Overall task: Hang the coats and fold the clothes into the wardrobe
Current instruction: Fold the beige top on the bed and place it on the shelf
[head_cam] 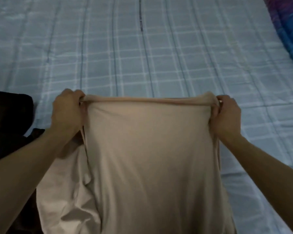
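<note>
Bed: the blue plaid bedsheet (pixel 159 56) spreads flat across nearly the whole view, and you are using it as your folding surface; judging by the bare stretch ahead of your hands, that is where the cloth will be laid.
Beige garment: the beige garment (pixel 147 157) hangs from your two hands as one broad, smooth panel, its top edge pulled into a taut line between them. Its lower part runs out of view at the bottom, so you cannot tell from here what kind of garment it is. You hold it stretched this way, I judge, to shake out creases and square it before folding.
Loose fold: on the left, a paler slack part of the same cloth (pixel 64 191) bunches below your forearm, not under tension.
Dark clothes: a heap of dark clothes (pixel 8 125) lies at the left edge of the bed, beside your left arm, probably waiting its turn.
Patterned fabric: a blue and purple patterned fabric (pixel 287 27) sits at the far right corner, well apart from the work.
Left hand: your left hand (pixel 67 112) has its fingers curled round the top left corner, gripping bunched cloth.
Right hand: your right hand (pixel 227 119) grips the top right corner likewise.
Wardrobe: not in view.
</note>
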Demonstrator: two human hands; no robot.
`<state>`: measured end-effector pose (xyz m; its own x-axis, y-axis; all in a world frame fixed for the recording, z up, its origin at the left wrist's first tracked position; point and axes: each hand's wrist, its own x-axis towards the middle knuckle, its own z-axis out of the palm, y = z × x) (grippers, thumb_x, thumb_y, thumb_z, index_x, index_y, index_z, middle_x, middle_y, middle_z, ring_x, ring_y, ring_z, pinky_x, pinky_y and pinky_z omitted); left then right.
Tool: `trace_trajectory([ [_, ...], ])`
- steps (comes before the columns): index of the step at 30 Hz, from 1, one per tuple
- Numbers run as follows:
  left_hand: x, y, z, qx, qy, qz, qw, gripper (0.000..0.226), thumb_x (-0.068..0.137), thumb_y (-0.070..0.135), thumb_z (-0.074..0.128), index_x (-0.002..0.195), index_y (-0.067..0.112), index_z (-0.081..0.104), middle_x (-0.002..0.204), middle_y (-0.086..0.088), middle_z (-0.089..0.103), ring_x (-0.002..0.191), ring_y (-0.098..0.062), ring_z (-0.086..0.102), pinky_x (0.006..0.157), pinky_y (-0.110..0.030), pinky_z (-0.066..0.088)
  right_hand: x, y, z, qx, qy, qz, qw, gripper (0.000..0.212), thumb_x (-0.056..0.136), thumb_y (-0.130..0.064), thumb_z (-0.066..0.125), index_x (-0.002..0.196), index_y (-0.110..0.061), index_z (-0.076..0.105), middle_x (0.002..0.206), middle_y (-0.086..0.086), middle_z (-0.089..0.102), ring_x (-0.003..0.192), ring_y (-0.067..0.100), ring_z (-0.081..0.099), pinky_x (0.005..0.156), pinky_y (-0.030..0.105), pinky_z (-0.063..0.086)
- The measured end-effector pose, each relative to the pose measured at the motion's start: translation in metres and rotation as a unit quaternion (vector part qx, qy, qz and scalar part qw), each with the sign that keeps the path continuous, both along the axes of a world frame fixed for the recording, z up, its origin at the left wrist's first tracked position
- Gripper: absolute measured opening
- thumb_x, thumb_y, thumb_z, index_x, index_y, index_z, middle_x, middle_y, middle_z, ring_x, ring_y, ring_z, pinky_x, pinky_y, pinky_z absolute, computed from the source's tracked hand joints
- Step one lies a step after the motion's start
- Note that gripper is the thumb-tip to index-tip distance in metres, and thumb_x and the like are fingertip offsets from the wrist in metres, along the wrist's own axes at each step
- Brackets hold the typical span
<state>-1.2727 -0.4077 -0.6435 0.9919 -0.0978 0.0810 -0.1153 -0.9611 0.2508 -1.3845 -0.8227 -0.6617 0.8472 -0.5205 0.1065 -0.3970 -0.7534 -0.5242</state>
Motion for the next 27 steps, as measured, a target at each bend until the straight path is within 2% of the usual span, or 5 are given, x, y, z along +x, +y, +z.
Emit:
trace_trajectory([
  [5, -0.028, -0.029, -0.001, 0.054, 0.071, 0.005, 0.996, 0.049, 0.084, 0.016, 0.067, 0.130, 0.005, 0.054, 0.128, -0.026, 0.050, 0.112, -0.047, 0.050, 0.090, -0.055, 0.044, -0.009, 0.030, -0.007, -0.019, 0.082, 0.044, 0.995, 0.053, 0.090, -0.015, 0.056, 0.140, -0.005, 0.043, 0.138, 0.026, 0.043, 0.115, 0.043, 0.050, 0.098, 0.047, 0.042],
  [8, -0.080, -0.061, -0.002, 0.059, 0.005, -0.139, 0.989, 0.051, 0.092, 0.027, 0.047, 0.137, 0.003, 0.051, 0.141, -0.024, 0.050, 0.125, -0.043, 0.047, 0.100, -0.052, 0.039, -0.044, 0.072, -0.010, -0.112, 0.066, 0.164, 0.978, 0.058, 0.089, -0.023, 0.057, 0.141, -0.003, 0.045, 0.148, 0.024, 0.041, 0.133, 0.042, 0.042, 0.112, 0.044, 0.033],
  [12, -0.150, -0.068, -0.041, 0.109, 0.114, -0.242, 0.957, 0.064, 0.096, 0.051, 0.031, 0.151, 0.019, 0.040, 0.160, -0.013, 0.032, 0.146, -0.035, 0.032, 0.111, -0.053, 0.035, -0.111, 0.120, -0.041, -0.121, 0.130, 0.342, 0.923, 0.070, 0.096, -0.048, 0.046, 0.155, -0.014, 0.031, 0.163, 0.013, 0.024, 0.151, 0.031, 0.020, 0.119, 0.051, 0.027],
  [22, -0.183, -0.060, -0.036, 0.165, 0.234, -0.136, 0.949, 0.072, 0.100, 0.056, 0.022, 0.159, 0.024, -0.002, 0.167, -0.012, -0.004, 0.154, -0.032, 0.001, 0.123, -0.048, 0.007, -0.139, 0.098, -0.038, -0.127, 0.198, 0.279, 0.931, 0.075, 0.094, -0.056, 0.024, 0.158, -0.017, 0.024, 0.164, 0.017, 0.019, 0.153, 0.033, 0.015, 0.122, 0.052, 0.014],
  [27, -0.260, -0.044, -0.017, 0.149, 0.248, -0.246, 0.925, 0.075, 0.093, 0.055, 0.019, 0.156, 0.015, 0.023, 0.164, -0.016, 0.018, 0.151, -0.035, 0.019, 0.120, -0.049, 0.025, -0.205, 0.106, -0.023, -0.094, 0.212, 0.323, 0.918, 0.071, 0.092, -0.045, 0.042, 0.154, -0.012, 0.032, 0.161, 0.019, 0.025, 0.150, 0.037, 0.023, 0.119, 0.054, 0.025],
])
